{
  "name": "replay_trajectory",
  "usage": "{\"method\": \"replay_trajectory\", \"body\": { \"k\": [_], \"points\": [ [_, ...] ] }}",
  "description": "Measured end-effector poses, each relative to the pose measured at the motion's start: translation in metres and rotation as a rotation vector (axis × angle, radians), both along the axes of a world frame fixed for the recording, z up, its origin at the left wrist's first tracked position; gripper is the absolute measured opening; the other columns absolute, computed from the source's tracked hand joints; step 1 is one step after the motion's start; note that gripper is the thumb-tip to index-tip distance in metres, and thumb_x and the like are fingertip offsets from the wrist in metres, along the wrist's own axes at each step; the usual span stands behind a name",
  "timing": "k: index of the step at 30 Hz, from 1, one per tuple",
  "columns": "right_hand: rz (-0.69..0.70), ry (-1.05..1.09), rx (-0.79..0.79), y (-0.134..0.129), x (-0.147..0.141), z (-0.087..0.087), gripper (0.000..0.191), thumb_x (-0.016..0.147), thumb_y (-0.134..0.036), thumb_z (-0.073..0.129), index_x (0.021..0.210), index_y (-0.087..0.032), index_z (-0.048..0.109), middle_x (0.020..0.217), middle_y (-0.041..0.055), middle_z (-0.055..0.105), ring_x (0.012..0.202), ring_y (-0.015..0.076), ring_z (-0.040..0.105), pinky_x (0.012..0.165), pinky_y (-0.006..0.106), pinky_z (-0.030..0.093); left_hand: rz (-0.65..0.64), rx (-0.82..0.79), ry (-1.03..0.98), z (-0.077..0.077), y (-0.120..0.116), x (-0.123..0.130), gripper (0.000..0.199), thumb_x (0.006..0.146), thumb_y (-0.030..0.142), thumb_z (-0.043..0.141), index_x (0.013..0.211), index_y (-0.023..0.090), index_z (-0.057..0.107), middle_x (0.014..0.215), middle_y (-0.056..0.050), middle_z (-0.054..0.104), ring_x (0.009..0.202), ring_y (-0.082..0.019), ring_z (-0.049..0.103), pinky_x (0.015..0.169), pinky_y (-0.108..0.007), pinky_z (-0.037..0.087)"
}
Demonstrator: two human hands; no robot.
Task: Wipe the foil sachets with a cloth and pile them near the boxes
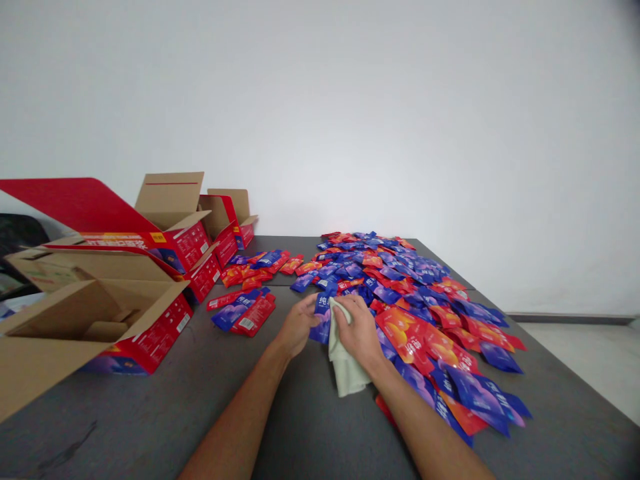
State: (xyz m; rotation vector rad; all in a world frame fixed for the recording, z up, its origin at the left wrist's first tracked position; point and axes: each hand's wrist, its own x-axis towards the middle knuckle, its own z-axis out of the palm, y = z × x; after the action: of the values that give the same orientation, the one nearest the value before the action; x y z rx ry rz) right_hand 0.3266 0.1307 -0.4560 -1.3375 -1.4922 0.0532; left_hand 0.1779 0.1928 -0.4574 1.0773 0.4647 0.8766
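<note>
My left hand (299,325) is closed on the left edge of a blue pouch (321,319) with pale lettering. In my right hand (359,328) is a pale green cloth (349,373), which lies against the pouch's right side and hangs down toward the table. My right fingers are bent over the cloth, so part of the pouch is hidden. Just right of and beyond my hands spreads a big heap of red and blue pouches (400,273). On the left, a smaller group holds a blue pouch (239,309) and red pouches (256,316) lying flat.
Open cardboard boxes with red printed sides stand along the left, the nearest box (155,337) with its flaps spread. Behind the small group lies another pile of pouches (257,265). The dark table (150,427) meets a white wall (350,120) at the back.
</note>
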Motion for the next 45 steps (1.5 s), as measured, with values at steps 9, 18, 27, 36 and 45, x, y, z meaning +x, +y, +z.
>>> {"method": "replay_trajectory", "body": {
  "k": [9,18,27,36,45],
  "points": [
    [0.148,-0.061,-0.073,-0.003,-0.008,-0.008,0.021,0.093,-0.025,0.056,0.106,-0.026,0.072,0.102,0.0065,0.068,0.1,0.0205,0.063,0.093,0.035,0.052,0.251,0.025,-0.047,-0.009,0.012,0.001,0.058,0.065,0.02,0.079,0.12,0.019,0.063,0.106,-0.009,0.074,0.082,-0.017,0.069,0.071,-0.026,0.051],
    [0.004,0.066,-0.104,-0.001,0.0,-0.003,0.021,0.093,-0.028,0.056,0.108,-0.023,0.069,0.109,0.0062,0.071,0.105,0.0227,0.064,0.098,0.038,0.048,0.412,0.009,0.014,-0.009,0.015,-0.001,0.064,0.063,0.016,0.078,0.125,0.02,0.061,0.092,-0.002,0.072,0.077,-0.013,0.065,0.073,-0.024,0.048],
    [0.078,0.135,-0.074,-0.002,-0.006,-0.007,0.023,0.096,-0.036,0.054,0.11,-0.023,0.068,0.111,0.0062,0.071,0.104,0.021,0.065,0.096,0.035,0.049,0.432,0.036,0.098,-0.013,0.009,0.005,0.043,0.065,0.018,0.074,0.106,0.021,0.061,0.088,-0.001,0.071,0.067,-0.013,0.063,0.062,-0.024,0.048],
    [0.117,0.016,0.045,0.0,-0.006,-0.009,0.021,0.096,-0.027,0.055,0.108,-0.024,0.072,0.105,0.0073,0.071,0.1,0.0206,0.064,0.093,0.036,0.052,0.292,-0.041,0.019,-0.007,0.002,0.011,0.041,0.076,0.031,0.067,0.114,0.015,0.072,0.112,-0.01,0.074,0.099,-0.022,0.068,0.088,-0.033,0.05],
    [0.169,-0.073,-0.037,-0.002,-0.01,-0.012,0.022,0.094,-0.023,0.057,0.107,-0.025,0.074,0.101,0.0065,0.067,0.096,0.0188,0.064,0.088,0.032,0.053,0.154,0.105,-0.089,-0.005,0.001,0.006,0.087,0.053,-0.001,0.055,0.137,0.022,0.056,0.129,-0.009,0.067,0.111,-0.024,0.066,0.094,-0.035,0.051]
  ]
}}
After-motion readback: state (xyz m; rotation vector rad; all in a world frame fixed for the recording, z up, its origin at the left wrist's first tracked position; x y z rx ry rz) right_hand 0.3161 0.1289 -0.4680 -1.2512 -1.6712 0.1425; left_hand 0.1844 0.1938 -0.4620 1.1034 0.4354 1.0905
